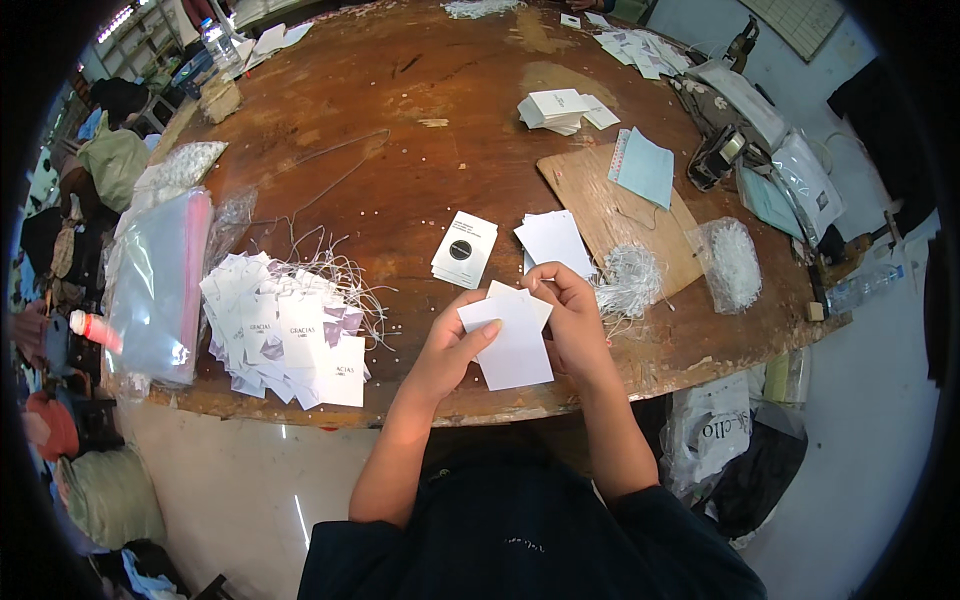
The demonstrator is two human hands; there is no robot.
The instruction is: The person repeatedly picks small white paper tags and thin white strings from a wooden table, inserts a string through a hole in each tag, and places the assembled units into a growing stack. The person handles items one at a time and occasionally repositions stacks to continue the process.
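White cards (pixel 520 355) between my hands, long axis about 11-to-5 | left hand (pixel 450 342): thumb clamping them | right hand (pixel 574 322): curled at their 2 o'clock edge, pinch hidden, can't tell | printed card stack (pixel 472 240): 11 o'clock, left nearer

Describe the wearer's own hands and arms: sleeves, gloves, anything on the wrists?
Left hand and right hand are both bare: no gloves, and no watch, bracelet or ring visible. Forearms are uncovered too. Short, very dark sleeves, near black or navy, belong to a matching top with small pale lettering on its front. No cables on either arm.
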